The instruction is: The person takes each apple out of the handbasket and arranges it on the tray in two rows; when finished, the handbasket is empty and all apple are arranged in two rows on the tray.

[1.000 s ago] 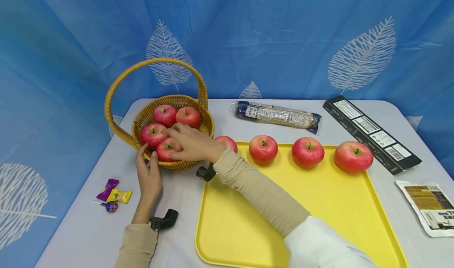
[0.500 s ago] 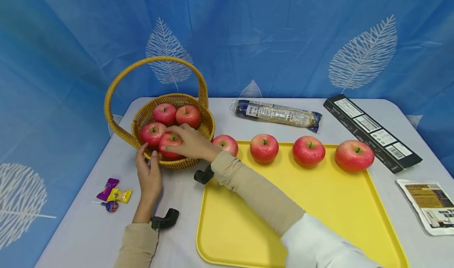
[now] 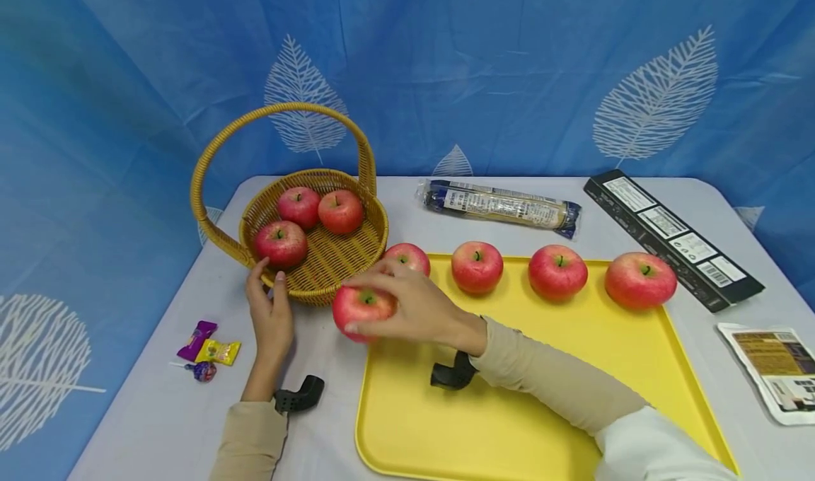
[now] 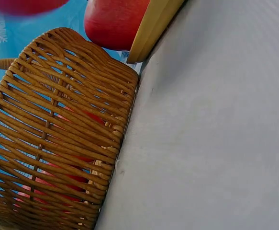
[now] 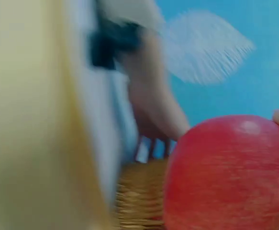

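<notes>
My right hand (image 3: pixel 414 304) holds a red apple (image 3: pixel 363 311) between thumb and fingers, just outside the basket's front right rim and near the tray's left corner. That apple (image 5: pixel 230 172) fills the lower right of the right wrist view, a fingertip at its edge. The fingertips and thumb of my left hand (image 3: pixel 272 318) rest at the front left rim of the woven basket (image 3: pixel 331 262). Three apples remain inside the basket: one at the left (image 3: pixel 281 244) and two at the back. In the left wrist view the basket's outer wall (image 4: pixel 58 129) shows close up.
Several apples (image 3: pixel 477 267) line the back edge of the yellow tray (image 3: pixel 446 410). Behind it lie a wrapped long packet (image 3: pixel 503 207) and a black box (image 3: pixel 671 239). A flat pouch (image 3: pixel 773 371) is at the right. Small candies (image 3: pixel 216 351) and a lollipop (image 3: pixel 204 371) lie at left.
My right hand has gripped the front apple, lifted it out of the basket and carried it right, past the rim. My left hand has stayed at the basket rim.
</notes>
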Motion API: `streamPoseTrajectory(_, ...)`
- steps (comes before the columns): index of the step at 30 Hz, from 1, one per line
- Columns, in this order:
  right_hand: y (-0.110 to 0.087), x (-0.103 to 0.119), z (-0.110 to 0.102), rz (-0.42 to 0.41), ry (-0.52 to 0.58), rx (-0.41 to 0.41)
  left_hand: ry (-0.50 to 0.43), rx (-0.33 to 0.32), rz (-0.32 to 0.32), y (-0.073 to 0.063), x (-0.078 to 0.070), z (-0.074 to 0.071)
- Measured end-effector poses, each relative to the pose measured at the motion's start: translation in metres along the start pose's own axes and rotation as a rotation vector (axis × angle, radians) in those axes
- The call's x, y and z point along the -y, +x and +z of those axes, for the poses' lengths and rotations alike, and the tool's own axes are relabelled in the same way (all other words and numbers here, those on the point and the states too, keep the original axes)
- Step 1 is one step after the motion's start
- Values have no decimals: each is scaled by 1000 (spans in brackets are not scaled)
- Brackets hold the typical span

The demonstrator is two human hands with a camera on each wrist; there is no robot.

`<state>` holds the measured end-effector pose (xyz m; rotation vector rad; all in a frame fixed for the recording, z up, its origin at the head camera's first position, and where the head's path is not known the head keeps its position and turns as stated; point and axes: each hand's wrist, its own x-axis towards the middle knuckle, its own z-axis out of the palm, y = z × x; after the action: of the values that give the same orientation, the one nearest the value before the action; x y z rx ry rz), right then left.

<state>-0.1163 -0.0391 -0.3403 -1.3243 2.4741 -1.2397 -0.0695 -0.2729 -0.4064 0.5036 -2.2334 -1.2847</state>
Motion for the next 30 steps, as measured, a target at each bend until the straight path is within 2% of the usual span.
streamPoseTrajectory(4, -37, -1, 9, -68, -87, 140, 3, 9, -10, 0, 0, 0)
streamPoseTrajectory(8, -58, -2, 16, -134, -135, 224, -3, 11, -5, 1, -1, -1)
streamPoseTrajectory(13, -69, -3, 18, -233, -209, 233, 6, 20, -9, 1, -1, 0)
streamPoseTrajectory(15, -71, -4, 18, -249, -235, 240, 8, 19, -10, 1, -1, 0)
streamPoseTrajectory(18, -70, -5, 16, -221, -264, 266, 7, 15, -17, 1, -2, -1)
streamPoseTrajectory(21, -64, -9, 13, -170, -286, 264, 5, 21, -28, 0, -2, 0)
streamPoseTrajectory(24, -46, -13, 4, -163, -309, 180, 6, 27, -33, -1, -2, 0)
streamPoseTrajectory(27, -16, -17, -9, -159, -354, 55, 8, 23, -32, -1, -2, 0)
streamPoseTrajectory(30, 23, -20, -23, -97, -405, -32, 4, 16, -33, -1, -2, 1)
